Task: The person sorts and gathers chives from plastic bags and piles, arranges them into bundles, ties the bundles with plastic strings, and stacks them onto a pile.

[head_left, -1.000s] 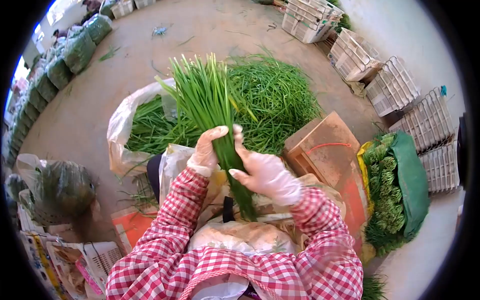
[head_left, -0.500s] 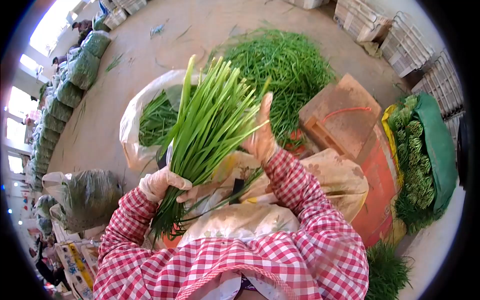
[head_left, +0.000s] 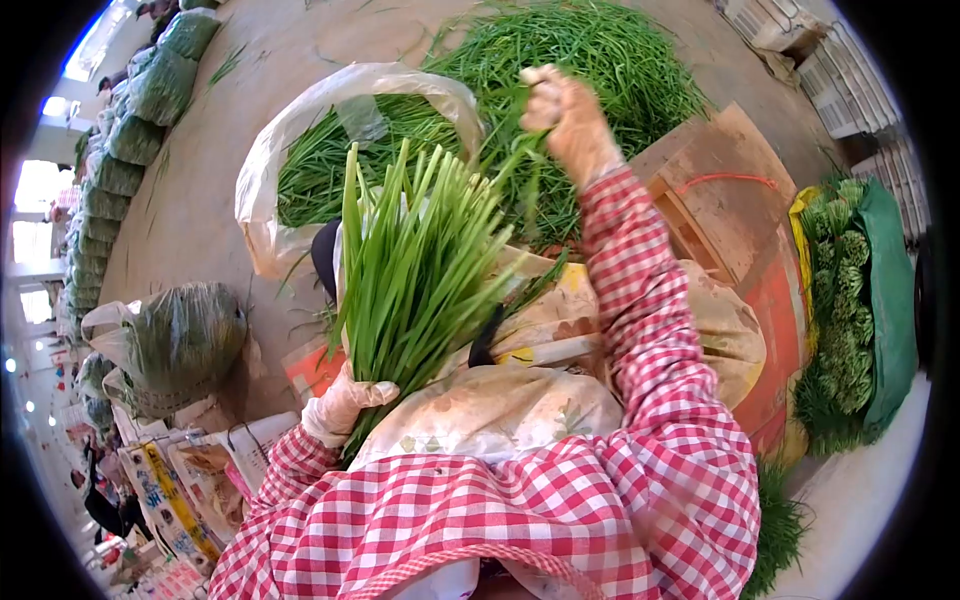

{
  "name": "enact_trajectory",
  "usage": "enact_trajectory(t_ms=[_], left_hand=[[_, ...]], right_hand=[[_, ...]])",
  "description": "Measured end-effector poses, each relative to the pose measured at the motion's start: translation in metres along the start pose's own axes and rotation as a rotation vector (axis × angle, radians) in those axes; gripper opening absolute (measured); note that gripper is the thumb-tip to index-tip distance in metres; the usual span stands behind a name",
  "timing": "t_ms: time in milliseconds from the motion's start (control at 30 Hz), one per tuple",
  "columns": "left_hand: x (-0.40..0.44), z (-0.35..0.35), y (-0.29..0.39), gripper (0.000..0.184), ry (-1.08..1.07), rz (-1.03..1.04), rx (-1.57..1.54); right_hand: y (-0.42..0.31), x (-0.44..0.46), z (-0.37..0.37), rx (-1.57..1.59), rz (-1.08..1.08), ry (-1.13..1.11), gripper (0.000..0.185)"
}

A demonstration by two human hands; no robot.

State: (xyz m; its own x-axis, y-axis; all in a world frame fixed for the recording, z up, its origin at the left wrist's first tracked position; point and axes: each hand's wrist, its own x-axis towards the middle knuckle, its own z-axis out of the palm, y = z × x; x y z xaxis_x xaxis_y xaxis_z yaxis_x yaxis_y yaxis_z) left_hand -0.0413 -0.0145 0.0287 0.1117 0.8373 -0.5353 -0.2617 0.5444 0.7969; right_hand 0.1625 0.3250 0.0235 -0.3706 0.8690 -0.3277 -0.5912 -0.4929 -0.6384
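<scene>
My left hand (head_left: 347, 404), in a pale glove, grips a bunch of garlic chives (head_left: 415, 270) near its lower end. The bunch stands almost upright above my lap, its pale cut ends pointing away from me. My gloved right hand (head_left: 572, 125) is stretched out over a big heap of loose green leaves (head_left: 600, 60). Its fingers are curled, and a few blurred green leaves hang from them. Just beyond the bunch, a white plastic bag (head_left: 262, 190) lies open with more green leaves inside. A stained, flower-patterned cloth (head_left: 490, 405) covers my lap.
To the right of my lap stands a brown wooden box or stool (head_left: 735, 180) with a red cord. Farther right, a green sack (head_left: 890, 310) holds tied bundles of stems. A filled plastic bag (head_left: 190, 345) sits left; white crates (head_left: 850, 85) stand at the back right.
My right hand has left the bunch's side and moved away and right, over the heap, its fingers now curled. The bunch in my left hand is more upright and lower in view.
</scene>
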Motion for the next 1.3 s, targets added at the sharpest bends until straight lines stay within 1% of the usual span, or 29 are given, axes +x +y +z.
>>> enact_trajectory(t_ms=[67, 100, 133, 167, 200, 267, 333, 367, 400, 433, 467, 533, 567, 600, 667, 700, 733, 767, 833, 867, 900, 933, 967, 1000, 1067, 1133, 1200, 1233, 1300], left_hand=[[-0.006, 0.002, 0.001, 0.066, 0.046, 0.001, -0.063], [-0.008, 0.006, 0.004, 0.065, 0.073, 0.003, -0.098], [-0.01, 0.01, 0.007, 0.063, 0.099, 0.006, -0.133], [-0.012, 0.011, 0.009, 0.06, 0.141, 0.006, -0.195], [-0.012, 0.008, 0.004, 0.06, 0.154, 0.011, -0.199], [-0.01, -0.002, -0.008, 0.049, 0.178, -0.007, -0.276], [-0.005, -0.002, -0.009, 0.046, 0.204, 0.013, -0.218], [0.0, 0.0, -0.011, 0.043, 0.227, 0.032, -0.165], [0.004, 0.003, -0.012, 0.039, 0.249, 0.045, -0.112], [0.007, 0.005, -0.012, 0.036, 0.269, 0.054, -0.054], [0.009, 0.008, -0.01, 0.036, 0.258, 0.044, -0.051], [0.011, 0.014, -0.005, 0.037, 0.245, 0.124, 0.143], [0.012, 0.003, -0.013, 0.034, 0.222, 0.199, 0.498], [0.013, 0.004, -0.011, 0.034, 0.207, 0.195, 0.5], [0.01, 0.011, -0.009, 0.032, 0.255, 0.168, 0.372], [0.014, -0.02, -0.045, 0.025, 0.261, 0.351, 0.625], [0.012, -0.018, -0.045, 0.025, 0.255, 0.341, 0.625], [0.011, -0.016, -0.044, 0.021, 0.274, 0.292, 0.475], [0.012, 0.03, -0.008, 0.017, 0.396, 0.201, -0.025], [0.013, 0.023, -0.018, 0.017, 0.397, 0.2, -0.027], [0.013, 0.008, -0.035, 0.023, 0.336, 0.171, -0.054], [0.014, 0.001, -0.038, 0.029, 0.277, 0.143, -0.08], [0.011, -0.004, -0.037, 0.041, 0.209, 0.084, -0.116], [0.01, 0.0, -0.032, 0.041, 0.213, 0.087, -0.114], [0.01, 0.01, -0.025, 0.049, 0.134, 0.099, -0.29], [0.009, 0.012, -0.024, 0.057, 0.128, 0.084, -0.342], [0.01, 0.021, -0.014, 0.067, 0.1, 0.099, -0.476], [0.009, 0.021, -0.014, 0.067, 0.098, 0.102, -0.472], [0.01, 0.02, -0.013, 0.072, 0.122, 0.078, -0.494]], right_hand=[[-0.029, 0.02, -0.02, -0.056, -0.243, -0.13, 0.022], [-0.049, 0.029, -0.028, -0.086, -0.32, -0.036, 0.024], [-0.07, 0.037, -0.048, 0.043, -0.452, -0.247, 0.02], [-0.09, 0.047, -0.062, -0.022, -0.562, -0.235, 0.025], [-0.107, 0.048, -0.065, -0.189, -0.607, -0.07, 0.027], [-0.116, 0.064, -0.073, -0.305, -0.55, -0.053, 0.024], [-0.095, 0.044, -0.049, -0.974, -0.332, 0.254, 0.022], [-0.075, 0.016, -0.023, -1.065, -0.297, 0.113, 0.024], [-0.046, 0.017, -0.026, -0.895, -0.302, -0.178, 0.029], [-0.04, -0.055, 0.037, -1.193, -0.181, -0.203, 0.032], [-0.015, -0.061, 0.035, -1.049, -0.067, -0.4, 0.052], [0.016, -0.091, 0.048, -1.222, -0.059, -0.512, 0.08], [0.032, -0.087, 0.046, -1.3, -0.102, -0.523, 0.089], [0.043, -0.087, 0.047, -1.38, -0.143, -0.534, 0.098], [0.044, -0.083, 0.044, -1.379, -0.146, -0.533, 0.092], [0.045, -0.08, 0.044, -1.408, -0.164, -0.539, 0.087], [0.047, -0.078, 0.043, -1.436, -0.186, -0.543, 0.083], [0.054, -0.077, 0.039, -1.48, -0.345, -0.509, 0.07], [0.035, -0.08, 0.053, -1.597, -0.379, -0.563, 0.058], [0.028, -0.08, 0.059, -1.712, -0.421, -0.619, 0.047], [0.04, -0.061, 0.041, -1.623, -0.904, -0.589, 0.031], [0.034, -0.052, 0.04, -1.608, -0.981, -0.625, 0.029], [0.029, -0.045, 0.041, -1.713, -0.947, -0.595, 0.029], [0.023, -0.037, 0.041, -1.817, -0.91, -0.564, 0.028], [-0.002, -0.014, 0.035, -1.725, -1.182, -0.38, 0.022], [-0.026, 0.018, 0.015, -1.73, -1.324, -0.17, 0.03], [-0.037, 0.041, -0.005, -2.065, -0.981, 0.181, 0.077], [-0.033, 0.036, -0.007, -2.23, -0.804, 0.324, 0.064], [-0.034, 0.022, 0.004, -2.151, -0.034, 0.141, 0.083]])
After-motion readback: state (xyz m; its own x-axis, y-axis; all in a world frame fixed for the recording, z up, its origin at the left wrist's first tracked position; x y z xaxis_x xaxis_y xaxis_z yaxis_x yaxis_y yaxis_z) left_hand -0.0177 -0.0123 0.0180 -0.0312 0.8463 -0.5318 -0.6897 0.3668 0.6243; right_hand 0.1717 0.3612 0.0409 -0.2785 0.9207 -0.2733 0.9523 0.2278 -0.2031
